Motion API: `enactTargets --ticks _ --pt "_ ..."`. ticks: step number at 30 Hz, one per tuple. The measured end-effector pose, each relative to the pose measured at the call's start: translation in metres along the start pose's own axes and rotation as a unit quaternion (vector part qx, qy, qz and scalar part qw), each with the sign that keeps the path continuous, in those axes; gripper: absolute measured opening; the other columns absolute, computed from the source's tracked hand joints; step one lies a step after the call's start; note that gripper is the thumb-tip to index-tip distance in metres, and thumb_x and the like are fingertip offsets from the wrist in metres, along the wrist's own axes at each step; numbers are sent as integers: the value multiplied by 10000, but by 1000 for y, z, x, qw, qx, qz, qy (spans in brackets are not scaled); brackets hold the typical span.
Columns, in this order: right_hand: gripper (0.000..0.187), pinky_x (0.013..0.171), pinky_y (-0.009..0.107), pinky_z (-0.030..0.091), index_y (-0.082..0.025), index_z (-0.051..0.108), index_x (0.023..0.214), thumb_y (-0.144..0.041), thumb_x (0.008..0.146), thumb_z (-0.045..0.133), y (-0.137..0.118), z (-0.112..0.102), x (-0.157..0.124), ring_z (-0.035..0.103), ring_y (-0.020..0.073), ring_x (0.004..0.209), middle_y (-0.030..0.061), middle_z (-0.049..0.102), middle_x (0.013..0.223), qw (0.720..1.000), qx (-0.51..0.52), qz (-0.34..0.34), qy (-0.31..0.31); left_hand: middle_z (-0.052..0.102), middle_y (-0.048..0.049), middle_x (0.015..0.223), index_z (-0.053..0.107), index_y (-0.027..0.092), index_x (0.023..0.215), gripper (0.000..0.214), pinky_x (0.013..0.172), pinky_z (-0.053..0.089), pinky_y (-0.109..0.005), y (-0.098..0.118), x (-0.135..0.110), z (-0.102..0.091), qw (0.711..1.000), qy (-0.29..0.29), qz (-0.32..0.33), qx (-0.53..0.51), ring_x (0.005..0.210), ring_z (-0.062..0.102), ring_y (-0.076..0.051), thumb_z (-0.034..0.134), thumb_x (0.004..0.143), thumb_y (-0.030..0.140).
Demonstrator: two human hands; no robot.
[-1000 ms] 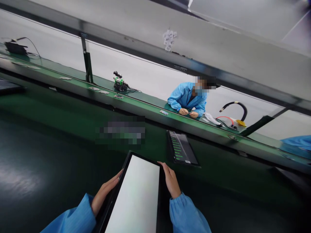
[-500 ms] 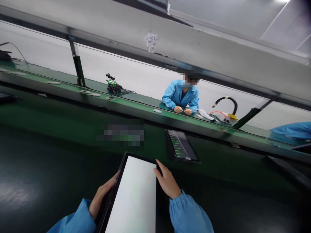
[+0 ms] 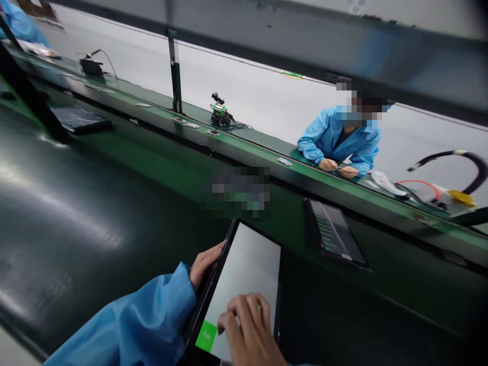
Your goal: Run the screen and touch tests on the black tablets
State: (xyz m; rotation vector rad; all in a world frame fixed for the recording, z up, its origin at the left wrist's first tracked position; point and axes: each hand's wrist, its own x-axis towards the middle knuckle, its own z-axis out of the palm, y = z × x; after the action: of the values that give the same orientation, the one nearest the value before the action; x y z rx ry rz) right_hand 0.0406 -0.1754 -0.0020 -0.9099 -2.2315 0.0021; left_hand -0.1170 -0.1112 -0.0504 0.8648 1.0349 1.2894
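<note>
A tablet with a mostly pale grey-white screen lies tilted in front of me. On its lower left is a bright green square; the mark inside it is too blurred to read. My left hand grips the tablet's left edge, its fingers partly hidden by the frame. Over the lower screen is my right hand, fingers bent and somewhat apart, holding nothing. Its fingertips are close to the glass beside the green square; whether they touch it I cannot tell.
Another tablet with green bars on its dark screen lies on the green bench, to the right. Across the raised ledge a person in a blue coat handles something small. A dark flat device lies far left, near a post.
My right hand has left the tablet's right edge and come over the lower screen. A green square now shows there. The view has turned left; my left hand keeps its hold.
</note>
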Motion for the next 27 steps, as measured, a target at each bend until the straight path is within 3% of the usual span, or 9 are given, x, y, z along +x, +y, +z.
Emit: enactTargets --ticks 2,3,9,12,15,19,25,27 --pt "397 810 386 305 -206 397 694 -218 959 102 -9 10 -4 370 169 649 1 404 692 999 -40 -2 -18 605 -35 1244 621 146 1178 508 1143 262 -451 -2 0 0 1000 -9 -6 -19 1236 484 -304 593 779 459" --pt "388 841 379 288 -208 407 695 -204 959 123 -12 12 -4 366 169 657 -2 412 697 998 -51 -3 -31 604 -39 1246 619 142 1180 510 1146 252 -456 -2 0 0 1000 -11 -7 -22 1239 480 -306 596 780 457" --pt "499 888 421 266 -204 464 783 -524 944 117 -26 24 -3 370 194 710 21 398 745 999 18 37 35 620 -43 1226 657 178 1137 484 1126 295 -438 -6 1 2 999 -1 4 -40 1235 483 -315 625 760 480" --pt "441 888 452 251 -203 529 857 -529 939 244 -29 34 -8 388 205 735 30 402 770 996 37 72 27 612 -47 1240 656 196 1145 469 1123 292 -427 -5 0 3 999 -12 5 -46 1238 479 -320 623 771 477" --pt "413 856 454 244 -218 572 813 -495 941 293 -26 38 -11 377 191 707 18 374 749 995 74 57 23 583 -38 1278 638 207 1173 458 1128 279 -405 -4 -1 2 999 -26 5 -38 1248 471 -306 599 796 465" --pt "401 795 421 223 -253 611 783 -483 946 326 -18 37 -10 396 186 736 15 373 769 991 122 52 -9 617 -38 1233 651 204 1152 470 1113 302 -411 -3 -1 2 999 -7 -4 -32 1221 498 -308 614 775 482" --pt "410 832 431 237 -234 578 723 -480 951 342 -9 32 -7 435 176 774 12 404 805 980 181 63 -43 616 -40 1238 690 216 1086 482 1126 276 -391 0 -3 5 999 13 8 -35 1262 454 -310 644 730 537" --pt "334 840 424 279 -230 558 732 -464 931 428 -4 22 0 453 173 780 6 411 807 977 186 44 -91 655 -42 1178 715 227 1037 477 1094 329 -396 1 -3 6 999 19 -9 -45 1212 504 -318 663 698 560"
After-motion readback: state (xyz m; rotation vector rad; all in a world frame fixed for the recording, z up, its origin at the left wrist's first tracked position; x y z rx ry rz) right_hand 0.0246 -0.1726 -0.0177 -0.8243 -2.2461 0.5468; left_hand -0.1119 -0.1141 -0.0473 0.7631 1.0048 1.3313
